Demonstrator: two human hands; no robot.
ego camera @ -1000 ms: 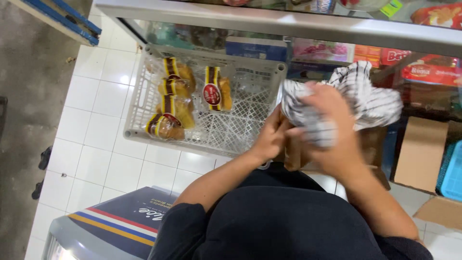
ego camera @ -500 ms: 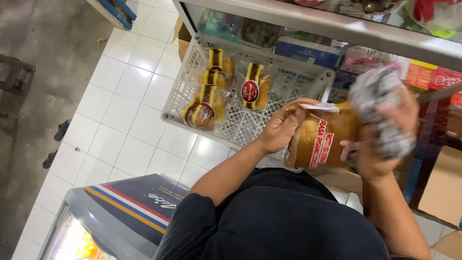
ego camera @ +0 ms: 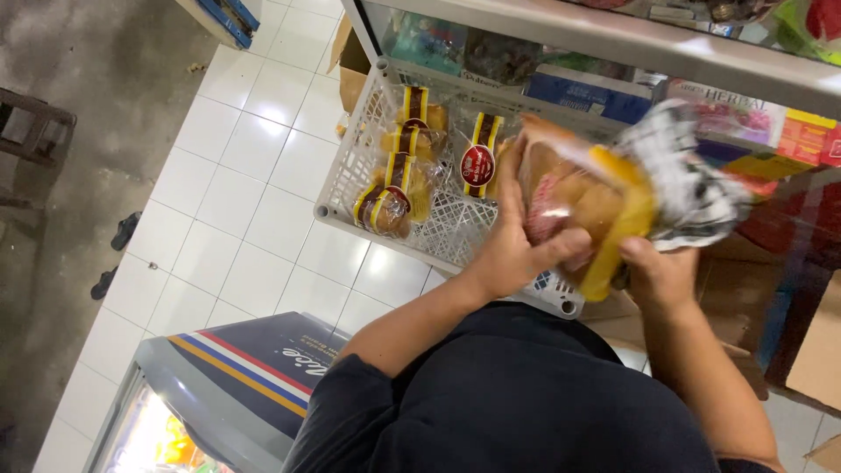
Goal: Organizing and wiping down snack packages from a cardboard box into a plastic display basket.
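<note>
Above the crate: I see the bread bag (ego camera: 578, 206) held over the white crate's (ego camera: 385, 96) right end.
Left hand (ego camera: 517, 250): clasped on the bag's near side.
Right hand (ego camera: 657, 276): gripping its lower end.
Change: half a second ago the bag sat farther right, upright; now it's tilted, striped cloth (ego camera: 692, 175) behind.

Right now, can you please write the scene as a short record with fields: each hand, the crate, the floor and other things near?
left hand: the left hand grips the side of a clear bread bag
right hand: the right hand holds the bread bag from below, beside a black-and-white cloth
crate: the white plastic crate holds several wrapped breads
floor: white tiled floor
near: a freezer chest at lower left, shelves of packaged goods above
</note>
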